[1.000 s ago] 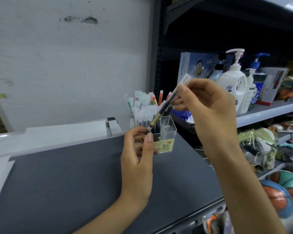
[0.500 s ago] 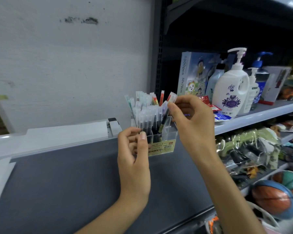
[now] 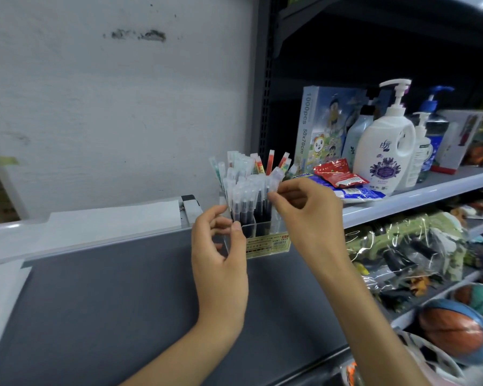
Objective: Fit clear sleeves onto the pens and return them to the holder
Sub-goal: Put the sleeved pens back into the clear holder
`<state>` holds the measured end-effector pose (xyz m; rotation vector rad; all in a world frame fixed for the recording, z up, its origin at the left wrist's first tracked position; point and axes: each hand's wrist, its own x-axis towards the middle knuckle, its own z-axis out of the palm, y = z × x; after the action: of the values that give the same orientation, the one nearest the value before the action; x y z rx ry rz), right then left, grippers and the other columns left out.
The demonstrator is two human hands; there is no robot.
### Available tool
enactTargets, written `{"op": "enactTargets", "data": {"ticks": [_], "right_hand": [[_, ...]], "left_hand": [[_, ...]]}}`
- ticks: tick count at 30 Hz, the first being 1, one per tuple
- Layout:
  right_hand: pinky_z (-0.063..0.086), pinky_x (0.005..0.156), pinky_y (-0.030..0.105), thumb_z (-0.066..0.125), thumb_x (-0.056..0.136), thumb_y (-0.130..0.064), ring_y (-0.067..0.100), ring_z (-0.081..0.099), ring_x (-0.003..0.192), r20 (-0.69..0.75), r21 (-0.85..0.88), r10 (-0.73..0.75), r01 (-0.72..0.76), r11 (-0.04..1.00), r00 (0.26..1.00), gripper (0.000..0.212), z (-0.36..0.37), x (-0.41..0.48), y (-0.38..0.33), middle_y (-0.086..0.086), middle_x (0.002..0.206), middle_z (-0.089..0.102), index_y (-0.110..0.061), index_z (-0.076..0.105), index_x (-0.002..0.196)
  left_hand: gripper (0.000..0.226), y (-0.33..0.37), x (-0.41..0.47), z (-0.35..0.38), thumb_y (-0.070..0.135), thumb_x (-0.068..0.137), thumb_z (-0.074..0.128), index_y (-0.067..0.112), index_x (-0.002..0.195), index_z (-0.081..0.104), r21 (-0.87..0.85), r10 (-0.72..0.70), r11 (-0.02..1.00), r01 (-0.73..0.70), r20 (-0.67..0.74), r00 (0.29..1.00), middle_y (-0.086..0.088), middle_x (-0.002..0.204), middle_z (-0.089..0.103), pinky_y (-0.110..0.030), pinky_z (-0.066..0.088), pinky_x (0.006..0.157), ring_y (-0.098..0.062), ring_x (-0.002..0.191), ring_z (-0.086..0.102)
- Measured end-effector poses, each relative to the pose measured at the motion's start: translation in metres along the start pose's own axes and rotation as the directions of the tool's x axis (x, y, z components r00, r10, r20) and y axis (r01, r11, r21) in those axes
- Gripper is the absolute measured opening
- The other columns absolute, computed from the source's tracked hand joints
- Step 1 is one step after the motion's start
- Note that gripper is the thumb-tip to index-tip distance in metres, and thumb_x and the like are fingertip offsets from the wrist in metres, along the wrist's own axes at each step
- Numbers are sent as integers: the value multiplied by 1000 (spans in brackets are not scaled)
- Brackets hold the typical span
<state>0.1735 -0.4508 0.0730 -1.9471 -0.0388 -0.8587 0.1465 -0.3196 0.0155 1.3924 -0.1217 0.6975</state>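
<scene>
A clear acrylic pen holder (image 3: 265,232) with a yellow label stands on the grey counter (image 3: 109,302), packed with several dark pens in clear sleeves (image 3: 243,190). My right hand (image 3: 304,215) pinches the top of one sleeved pen (image 3: 273,181) that stands in the holder's right side. My left hand (image 3: 221,254) holds the holder's left front corner, thumb on its front wall and fingers curled behind.
To the right, a grey shelf (image 3: 418,193) carries a puzzle box (image 3: 324,126), pump bottles (image 3: 385,146) and snack packets (image 3: 338,174). Lower shelves hold bagged toys (image 3: 410,246) and balls (image 3: 455,330). A white wall rises behind the counter.
My right hand has lowered the sleeved pen from a slant above the holder down into it. My left hand let go of the pen's tip and now steadies the holder.
</scene>
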Motion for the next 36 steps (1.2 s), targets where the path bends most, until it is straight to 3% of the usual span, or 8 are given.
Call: {"op": "enactTargets", "data": {"ticks": [5, 17, 22, 24, 26, 29, 31, 36], "right_hand": [[60, 79, 39, 84, 86, -21, 4, 69, 77, 30, -96, -1, 4, 995, 1000, 15, 8, -6, 6, -16, 80, 71, -26, 73, 96], [57, 75, 30, 86, 82, -17, 4, 65, 76, 55, -126, -8, 15, 992, 998, 27, -8, -31, 2, -19, 81, 69, -33, 68, 94], [52, 78, 18, 84, 86, -18, -2, 62, 88, 215, -267, -7, 65, 962, 977, 34, -34, -68, -10, -20, 97, 65, -40, 63, 99], [43, 79, 6, 82, 88, -21, -4, 59, 95, 265, -334, 24, 68, 940, 964, 31, -47, -90, -11, -21, 105, 63, -36, 66, 110], [40, 80, 3, 83, 87, -24, -4, 61, 100, 249, -346, 51, 40, 937, 967, 31, -61, -116, -7, -25, 106, 62, -37, 68, 110], [43, 83, 10, 87, 81, -39, -4, 61, 105, 223, -377, 114, -22, 926, 968, 37, -78, -152, -7, -29, 108, 61, -48, 60, 105], [46, 90, 18, 83, 83, -46, 1, 60, 111, 239, -423, 145, -31, 906, 960, 40, -82, -164, -13, -26, 118, 59, -46, 59, 115], [48, 104, 33, 77, 89, -45, 13, 58, 124, 210, -444, 103, 1, 896, 972, 51, -83, -172, -40, -14, 134, 58, -31, 60, 135]], "left_hand": [[29, -2, 4, -1, 19, 99, 64, 37, 122, 65, 64, 15, 998, -15, -5, 1000, 12, 113, 68, -26, 51, 83, -9, 108, 63], [29, 1, 6, -5, 14, 96, 70, 31, 119, 64, 62, 14, 998, -15, 3, 1000, 15, 113, 69, -10, 44, 87, -5, 109, 64], [24, 4, 4, -12, 19, 97, 69, 29, 116, 60, 91, -16, 996, 20, -42, 999, 9, 111, 65, -35, 53, 92, -8, 104, 62], [22, 5, 3, -14, 19, 97, 68, 28, 115, 58, 126, -8, 992, 17, -65, 998, 7, 108, 64, -43, 55, 88, -11, 101, 62], [20, 6, 1, -16, 21, 97, 66, 29, 112, 55, 212, 36, 977, -19, -77, 996, 7, 104, 62, -46, 56, 80, -11, 95, 62], [17, 12, -1, -16, 24, 96, 63, 25, 110, 53, 420, 130, 903, -91, -64, 989, 4, 100, 61, -47, 55, 72, -16, 83, 61], [17, 18, -5, -16, 22, 95, 63, 20, 110, 56, 489, 153, 864, -120, -28, 988, 1, 99, 62, -46, 54, 75, -22, 84, 61], [28, 50, -11, -29, 28, 97, 60, 16, 122, 57, 614, 134, 758, -221, 185, 974, -3, 115, 64, -46, 50, 92, -27, 108, 61]]}}
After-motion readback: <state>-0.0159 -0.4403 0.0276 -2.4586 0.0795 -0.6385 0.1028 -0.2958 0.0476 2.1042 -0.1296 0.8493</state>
